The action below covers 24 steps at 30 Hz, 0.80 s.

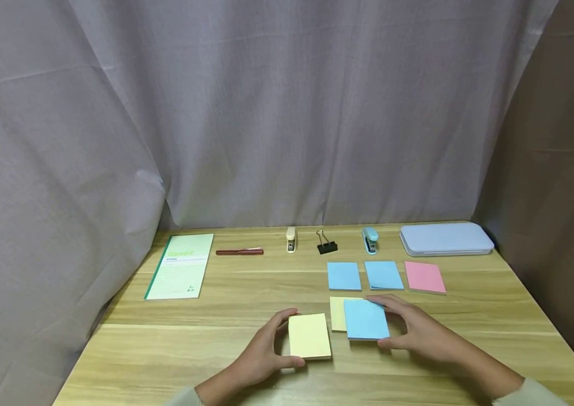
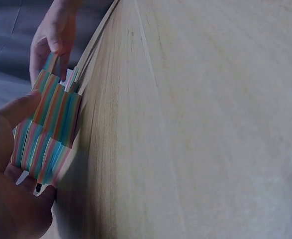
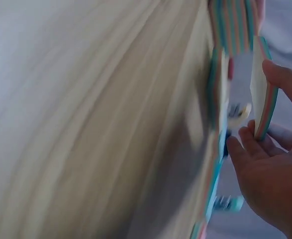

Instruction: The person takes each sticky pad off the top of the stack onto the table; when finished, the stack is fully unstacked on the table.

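Low in the frame's centre, the left hand (image 1: pixel 261 352) clamps thumb and fingers across the yellow-topped pad (image 1: pixel 309 336) (its edges striped), squaring it, while the right hand (image 1: pixel 415 332) pinches the blue-topped pad (image 1: pixel 365 319) lying askew over a yellow sheet (image 1: pixel 336 313).

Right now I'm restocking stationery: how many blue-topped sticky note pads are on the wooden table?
3. Two blue-topped pads lie side by side in the back row; the third lies nearer, overlapping a yellow pad, held by the right hand.

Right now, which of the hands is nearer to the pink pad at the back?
The right. The right hand grips the blue-topped pad just in front of the pink pad; the left hand holds the yellow-topped pad, farther left.
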### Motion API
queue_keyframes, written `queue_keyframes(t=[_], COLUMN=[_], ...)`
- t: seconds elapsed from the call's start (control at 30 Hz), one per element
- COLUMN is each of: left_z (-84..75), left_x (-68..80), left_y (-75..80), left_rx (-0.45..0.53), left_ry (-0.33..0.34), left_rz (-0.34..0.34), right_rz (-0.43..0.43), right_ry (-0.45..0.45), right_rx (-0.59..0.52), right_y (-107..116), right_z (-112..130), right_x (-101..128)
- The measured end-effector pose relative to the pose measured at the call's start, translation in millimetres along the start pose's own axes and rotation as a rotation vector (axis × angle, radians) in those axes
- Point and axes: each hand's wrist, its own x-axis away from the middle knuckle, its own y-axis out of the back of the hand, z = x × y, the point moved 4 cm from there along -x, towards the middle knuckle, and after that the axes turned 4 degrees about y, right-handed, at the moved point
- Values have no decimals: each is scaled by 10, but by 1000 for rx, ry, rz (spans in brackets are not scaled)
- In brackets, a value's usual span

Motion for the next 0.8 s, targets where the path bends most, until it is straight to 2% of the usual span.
queue_keyframes(t=[0.27,0.57,0.8], left_z=[5,25,4], left_x=[-2,-12,-8], left_y=[0,-7,21], left_rx=[3,-40,-61], left_ry=[-2,-10,-1], left_rz=[7,-3,4], right_rz=[-32,-33,-16], right_ry=[23,0,8], right_rx=[-107,120,215], right_y=[220,304,316], right_z=[-357,-470,-452], right_x=[147,177,140])
